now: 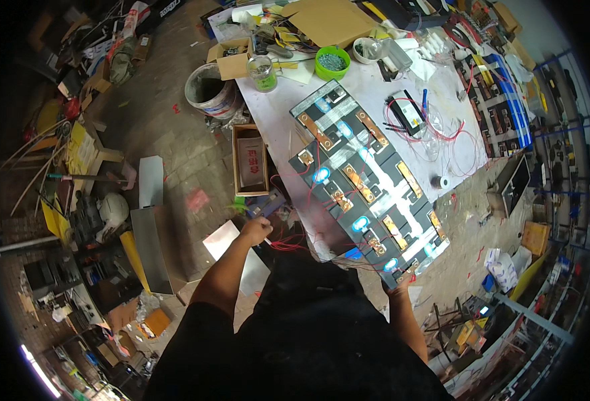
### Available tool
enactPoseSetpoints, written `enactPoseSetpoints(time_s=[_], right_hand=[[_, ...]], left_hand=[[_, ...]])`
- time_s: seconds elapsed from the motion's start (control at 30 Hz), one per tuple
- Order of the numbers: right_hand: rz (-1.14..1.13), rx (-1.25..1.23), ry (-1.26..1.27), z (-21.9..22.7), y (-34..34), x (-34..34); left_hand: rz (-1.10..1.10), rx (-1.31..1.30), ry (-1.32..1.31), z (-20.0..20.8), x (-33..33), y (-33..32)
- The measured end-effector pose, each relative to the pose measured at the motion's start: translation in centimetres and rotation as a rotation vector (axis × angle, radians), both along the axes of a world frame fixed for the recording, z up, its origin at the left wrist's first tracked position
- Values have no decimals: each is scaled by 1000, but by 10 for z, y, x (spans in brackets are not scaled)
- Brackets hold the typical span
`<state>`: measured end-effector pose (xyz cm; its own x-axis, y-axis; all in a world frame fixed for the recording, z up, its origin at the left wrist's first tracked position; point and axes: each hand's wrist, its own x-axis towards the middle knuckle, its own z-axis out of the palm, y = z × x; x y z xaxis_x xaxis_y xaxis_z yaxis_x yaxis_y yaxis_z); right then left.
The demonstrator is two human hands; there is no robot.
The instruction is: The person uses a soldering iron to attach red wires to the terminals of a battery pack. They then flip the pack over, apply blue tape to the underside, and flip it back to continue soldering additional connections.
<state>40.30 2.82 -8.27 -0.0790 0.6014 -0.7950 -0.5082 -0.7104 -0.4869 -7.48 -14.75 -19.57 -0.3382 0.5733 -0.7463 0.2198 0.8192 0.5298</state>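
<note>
A long battery pack (pixel 368 184) of dark cells with copper bars and clear tape lies slanted across the table's near part. Its nearest end juts over the edge, where my right hand (pixel 395 289) grips the corner, fingers mostly hidden underneath. To the left of the pack, my left hand (pixel 256 230) is closed at the end of a bunch of thin red wires (pixel 288 244). More red wires run over the pack's left side. Below the left hand is a pale flat sheet (pixel 248 271).
On the white-covered table (pixel 281 110) stand a green tub (pixel 332 63), a clear cup (pixel 262 72) and a black boxed device (pixel 407 113) with red leads. A bucket (pixel 209 92) and wooden box (pixel 250 160) are left of it. Metal panels (pixel 158 250) stand farther left.
</note>
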Motion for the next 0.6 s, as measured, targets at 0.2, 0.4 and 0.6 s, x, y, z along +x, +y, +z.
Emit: enactPoseSetpoints(time_s=[0.2,0.4,0.6], right_hand=[[-6,37,42,-35,-5,20],[-92,52,82,-85,-1,55],[-124,58,114,-84,5,44]], left_hand=[[-273,-33,-18,-18,-13,-22],[90,234,41,-11,-19,15],[615,576,-238,124,-40,157]])
